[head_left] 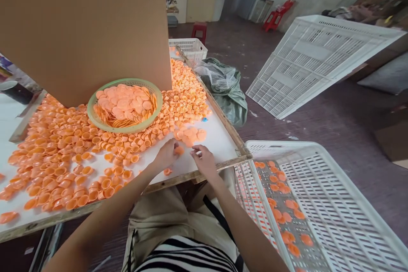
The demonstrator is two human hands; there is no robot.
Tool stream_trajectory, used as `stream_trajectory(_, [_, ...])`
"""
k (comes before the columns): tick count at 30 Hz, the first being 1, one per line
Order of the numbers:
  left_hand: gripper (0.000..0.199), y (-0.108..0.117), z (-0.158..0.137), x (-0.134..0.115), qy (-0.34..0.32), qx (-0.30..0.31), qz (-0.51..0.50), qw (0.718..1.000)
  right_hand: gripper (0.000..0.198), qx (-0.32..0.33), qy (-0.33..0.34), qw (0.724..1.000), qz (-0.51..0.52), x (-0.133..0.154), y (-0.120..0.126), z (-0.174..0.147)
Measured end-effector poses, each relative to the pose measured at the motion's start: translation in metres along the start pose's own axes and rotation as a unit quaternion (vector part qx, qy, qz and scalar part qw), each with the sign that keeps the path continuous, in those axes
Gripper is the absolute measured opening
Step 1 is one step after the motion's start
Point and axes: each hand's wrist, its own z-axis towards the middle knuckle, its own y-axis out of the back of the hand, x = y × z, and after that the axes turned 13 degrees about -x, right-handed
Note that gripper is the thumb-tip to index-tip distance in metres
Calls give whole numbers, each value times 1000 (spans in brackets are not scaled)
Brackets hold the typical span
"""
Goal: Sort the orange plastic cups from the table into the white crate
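Observation:
At the table's front edge, my left hand (165,155) has its fingers closed on a small orange plastic cup (179,150). To its right, my right hand (204,160) is bent over the white tabletop with its fingers curled but apart, and nothing shows in them. Just beyond both hands lies a small pile of flat orange discs (190,135). Loose orange plastic cups (63,174) cover much of the table to the left and behind. A green-rimmed basket (91,110) heaped with more orange discs (124,102) rests on those cups. One orange cup (167,171) lies below my left hand.
A tall cardboard sheet (86,29) stands behind the basket. Right of my legs is a white plastic crate (321,187) with orange pieces inside. Another white crate (312,59) stands tilted on the floor. A green sack (232,102) sits against the table's wooden edge (223,123).

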Motion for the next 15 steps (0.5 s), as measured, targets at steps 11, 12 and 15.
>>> stream_trajectory(11, [30,50,-52,12,37,104,41,993,21,120,-73,987,82,-1,-12,2])
stream_trajectory(12, [25,49,-56,15,40,126,40,990,23,143,-87,981,102,-2,-10,-1])
stream_trajectory(15, [16,33,-56,16,53,127,-9,990,27,204,-119,960,153,0,-12,-6])
